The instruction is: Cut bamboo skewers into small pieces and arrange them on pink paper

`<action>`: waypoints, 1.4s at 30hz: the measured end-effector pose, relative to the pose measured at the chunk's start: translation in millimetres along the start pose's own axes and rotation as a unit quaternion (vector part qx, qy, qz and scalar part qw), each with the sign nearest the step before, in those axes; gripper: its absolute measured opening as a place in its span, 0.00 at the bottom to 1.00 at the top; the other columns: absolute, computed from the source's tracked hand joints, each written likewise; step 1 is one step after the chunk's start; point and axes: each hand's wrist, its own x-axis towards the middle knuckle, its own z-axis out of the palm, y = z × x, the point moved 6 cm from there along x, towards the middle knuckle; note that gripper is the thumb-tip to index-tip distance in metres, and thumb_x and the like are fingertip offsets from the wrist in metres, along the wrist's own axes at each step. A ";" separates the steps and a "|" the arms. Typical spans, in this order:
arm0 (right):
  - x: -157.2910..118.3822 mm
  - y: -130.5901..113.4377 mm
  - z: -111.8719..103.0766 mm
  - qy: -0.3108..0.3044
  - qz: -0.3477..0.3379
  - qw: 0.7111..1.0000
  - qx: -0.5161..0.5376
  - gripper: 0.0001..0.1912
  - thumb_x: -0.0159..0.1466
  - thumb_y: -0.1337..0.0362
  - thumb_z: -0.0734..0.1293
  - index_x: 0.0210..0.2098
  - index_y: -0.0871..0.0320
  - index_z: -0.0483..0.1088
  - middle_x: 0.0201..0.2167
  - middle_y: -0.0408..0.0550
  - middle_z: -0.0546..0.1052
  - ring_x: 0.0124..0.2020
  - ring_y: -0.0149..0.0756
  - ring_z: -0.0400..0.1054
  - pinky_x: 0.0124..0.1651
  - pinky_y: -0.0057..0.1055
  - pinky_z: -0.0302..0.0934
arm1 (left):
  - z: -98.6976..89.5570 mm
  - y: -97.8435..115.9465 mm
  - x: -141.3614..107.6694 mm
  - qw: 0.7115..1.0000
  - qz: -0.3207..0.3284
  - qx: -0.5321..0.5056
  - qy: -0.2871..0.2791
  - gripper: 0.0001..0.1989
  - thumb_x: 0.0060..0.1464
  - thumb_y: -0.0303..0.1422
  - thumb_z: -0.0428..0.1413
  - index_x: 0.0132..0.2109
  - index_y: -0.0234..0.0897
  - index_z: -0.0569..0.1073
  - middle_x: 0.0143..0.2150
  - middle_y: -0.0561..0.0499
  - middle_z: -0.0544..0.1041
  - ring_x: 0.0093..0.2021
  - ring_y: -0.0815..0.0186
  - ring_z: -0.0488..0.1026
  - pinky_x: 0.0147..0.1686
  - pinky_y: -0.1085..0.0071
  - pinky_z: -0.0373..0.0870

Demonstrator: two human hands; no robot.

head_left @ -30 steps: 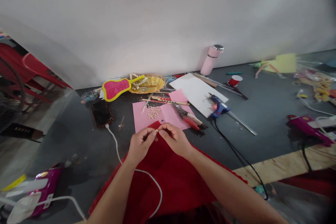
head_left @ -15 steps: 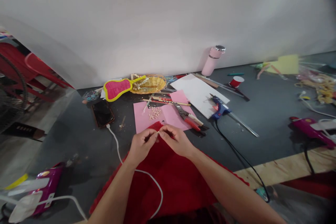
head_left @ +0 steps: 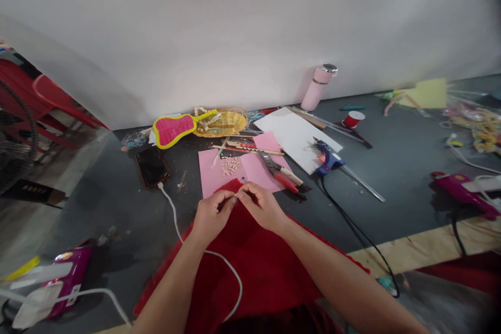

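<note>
My left hand [head_left: 213,215] and my right hand [head_left: 263,209] meet fingertip to fingertip over a red cloth [head_left: 254,266]. Both are closed in a pinch around a tiny pale piece between them, mostly hidden by the fingers. Just beyond them, small pale pieces [head_left: 230,166] lie scattered on pink paper [head_left: 209,175]. Red-handled pliers [head_left: 287,181] rest at the right part of that paper. Thin sticks [head_left: 245,148] lie along its far edge.
A phone [head_left: 152,167] with a white cable lies left. Behind are a wicker basket [head_left: 230,122], a pink-yellow paddle shape [head_left: 174,130] and a pink bottle [head_left: 318,88]. A blue glue gun [head_left: 327,160], its black cord and a red spool [head_left: 353,119] are right.
The view has shifted slightly. Both hands stay together at nearly the same spot, with only a slight change at the fingertips.
</note>
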 end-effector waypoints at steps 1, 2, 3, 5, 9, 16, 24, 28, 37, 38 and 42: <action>-0.4 0.1 0.2 0.003 0.002 1.000 0.003 0.09 0.66 0.60 0.58 0.32 0.57 0.66 0.28 0.43 0.69 0.29 0.31 0.63 0.34 0.28 0.57 | -0.7 0.6 -0.1 1.000 0.001 -0.001 0.004 0.10 0.56 0.36 0.51 0.37 0.38 0.75 0.32 0.53 0.78 0.31 0.68 0.73 0.33 0.76 0.67; -0.8 0.5 0.6 0.006 0.005 1.000 0.006 0.10 0.66 0.60 0.58 0.32 0.57 0.66 0.28 0.43 0.70 0.29 0.31 0.63 0.34 0.28 0.57 | -1.3 1.2 -0.1 1.000 0.002 -0.003 0.006 0.10 0.56 0.36 0.51 0.37 0.38 0.75 0.31 0.53 0.78 0.31 0.68 0.73 0.33 0.76 0.66; -1.2 1.2 1.0 0.008 0.009 1.000 0.011 0.10 0.66 0.59 0.59 0.33 0.57 0.66 0.28 0.43 0.70 0.29 0.31 0.63 0.34 0.28 0.57 | -1.6 1.7 -0.2 1.000 0.001 -0.007 0.007 0.10 0.56 0.36 0.51 0.36 0.38 0.75 0.30 0.53 0.78 0.30 0.68 0.72 0.32 0.76 0.66; -2.1 2.9 2.2 0.010 0.013 1.000 0.026 0.09 0.65 0.59 0.59 0.34 0.57 0.67 0.28 0.43 0.70 0.30 0.31 0.63 0.34 0.28 0.58 | -2.1 2.1 -0.1 1.000 -0.001 -0.017 0.008 0.10 0.56 0.36 0.52 0.36 0.37 0.75 0.30 0.53 0.78 0.30 0.68 0.72 0.32 0.76 0.66; -3.3 5.7 4.6 0.006 0.011 0.999 0.047 0.07 0.64 0.60 0.62 0.35 0.56 0.67 0.30 0.43 0.71 0.31 0.31 0.64 0.35 0.27 0.59 | -3.2 1.3 0.0 0.999 -0.004 -0.027 0.018 0.09 0.56 0.36 0.52 0.36 0.37 0.75 0.30 0.53 0.78 0.30 0.68 0.72 0.32 0.76 0.66; -1.2 5.3 4.3 0.012 0.013 0.999 0.042 0.07 0.64 0.60 0.62 0.34 0.56 0.67 0.30 0.43 0.71 0.31 0.31 0.65 0.36 0.28 0.59 | -1.7 -0.1 0.0 1.000 -0.009 -0.024 0.011 0.09 0.56 0.35 0.51 0.36 0.37 0.74 0.30 0.53 0.77 0.30 0.69 0.71 0.32 0.76 0.65; -0.6 6.0 3.4 0.014 0.014 0.999 0.037 0.07 0.64 0.59 0.62 0.33 0.56 0.67 0.30 0.43 0.72 0.32 0.32 0.65 0.37 0.28 0.59 | -1.4 2.6 -1.0 0.999 -0.013 -0.039 0.009 0.08 0.56 0.34 0.52 0.37 0.36 0.74 0.31 0.52 0.77 0.31 0.69 0.72 0.31 0.77 0.65; -0.9 4.4 3.1 0.012 0.012 0.999 0.036 0.07 0.64 0.60 0.62 0.33 0.56 0.67 0.30 0.42 0.72 0.32 0.31 0.65 0.37 0.27 0.59 | -1.4 2.2 -1.1 0.999 -0.011 -0.036 0.011 0.08 0.55 0.34 0.52 0.36 0.36 0.74 0.30 0.53 0.77 0.29 0.70 0.71 0.30 0.78 0.65; -0.4 5.9 3.0 0.011 0.010 0.999 0.031 0.06 0.64 0.62 0.62 0.33 0.57 0.67 0.30 0.42 0.72 0.32 0.30 0.65 0.38 0.27 0.59 | -1.5 0.8 -1.2 1.000 0.003 -0.026 0.016 0.08 0.56 0.33 0.52 0.37 0.36 0.74 0.29 0.54 0.76 0.27 0.72 0.70 0.28 0.79 0.64; -0.3 6.2 3.0 0.010 0.012 0.999 0.030 0.05 0.64 0.62 0.62 0.33 0.57 0.67 0.30 0.42 0.72 0.32 0.30 0.65 0.38 0.26 0.59 | -1.7 1.1 -1.1 1.000 0.005 -0.023 0.018 0.08 0.56 0.33 0.52 0.37 0.36 0.75 0.29 0.54 0.76 0.27 0.72 0.70 0.28 0.79 0.64; 0.1 5.6 3.4 0.008 0.015 0.999 0.029 0.06 0.64 0.62 0.62 0.33 0.57 0.67 0.30 0.42 0.72 0.32 0.30 0.65 0.38 0.26 0.59 | -2.6 1.6 -0.9 1.000 0.004 -0.016 0.026 0.07 0.55 0.33 0.52 0.37 0.36 0.74 0.29 0.54 0.77 0.27 0.72 0.71 0.28 0.79 0.65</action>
